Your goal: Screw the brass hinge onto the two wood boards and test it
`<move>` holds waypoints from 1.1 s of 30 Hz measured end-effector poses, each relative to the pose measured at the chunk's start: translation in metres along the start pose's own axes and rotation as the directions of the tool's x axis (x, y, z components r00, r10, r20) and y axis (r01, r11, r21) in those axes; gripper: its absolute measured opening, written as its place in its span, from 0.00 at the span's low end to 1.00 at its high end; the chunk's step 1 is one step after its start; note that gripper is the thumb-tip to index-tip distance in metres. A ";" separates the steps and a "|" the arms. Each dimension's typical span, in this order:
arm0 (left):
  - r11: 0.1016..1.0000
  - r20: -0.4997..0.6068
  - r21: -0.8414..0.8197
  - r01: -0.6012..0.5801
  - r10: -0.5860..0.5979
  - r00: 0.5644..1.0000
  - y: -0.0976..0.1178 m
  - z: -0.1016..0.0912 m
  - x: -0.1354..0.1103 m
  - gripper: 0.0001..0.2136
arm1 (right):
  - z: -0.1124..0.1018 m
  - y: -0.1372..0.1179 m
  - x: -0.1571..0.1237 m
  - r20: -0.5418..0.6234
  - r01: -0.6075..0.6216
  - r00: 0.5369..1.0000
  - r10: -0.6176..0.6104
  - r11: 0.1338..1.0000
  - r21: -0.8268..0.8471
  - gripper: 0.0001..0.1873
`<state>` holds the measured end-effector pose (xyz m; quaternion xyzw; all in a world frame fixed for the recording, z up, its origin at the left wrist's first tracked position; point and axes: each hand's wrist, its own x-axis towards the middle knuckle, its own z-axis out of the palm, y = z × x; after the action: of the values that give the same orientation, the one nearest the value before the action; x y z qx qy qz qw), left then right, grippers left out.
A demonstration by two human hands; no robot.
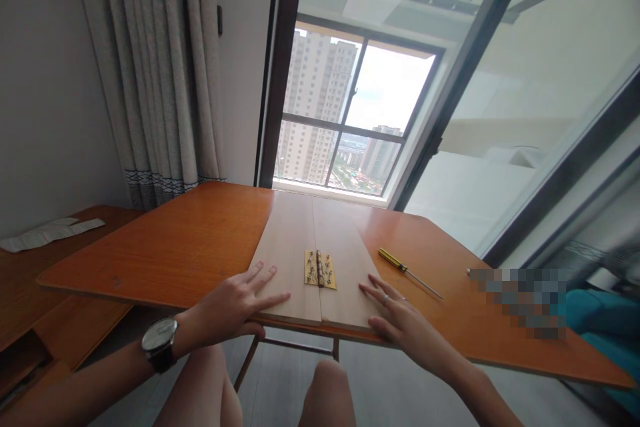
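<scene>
Two pale wooden boards lie side by side on the table, the left board and the right board meeting along a narrow seam. Across that seam, near the front, rests a brass-coloured hinge, spread flat with small dark screws on both leaves. My left hand lies on the left board with fingers spread, its thumb at the table's front edge. On the right board's outer edge rests my right hand, fingers apart, a ring on one. Neither hand touches the hinge.
A screwdriver with a yellow and black handle lies right of the boards on the orange-brown table. A blurred-out patch covers something at the table's right. Grey curtains hang at left; a window stands beyond.
</scene>
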<state>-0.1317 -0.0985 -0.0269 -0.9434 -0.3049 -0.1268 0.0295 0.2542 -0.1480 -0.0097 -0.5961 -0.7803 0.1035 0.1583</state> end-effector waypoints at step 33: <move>0.838 0.051 -0.248 0.485 -0.489 0.871 0.000 0.003 -0.004 0.45 | 0.004 0.066 0.025 -0.412 -0.333 0.882 0.229 0.921 -0.202 0.28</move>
<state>-0.1343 -0.1003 -0.0306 -0.8298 -0.5157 -0.1747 -0.1222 0.3062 -0.1064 -0.0332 -0.7281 -0.6457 -0.0980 0.2082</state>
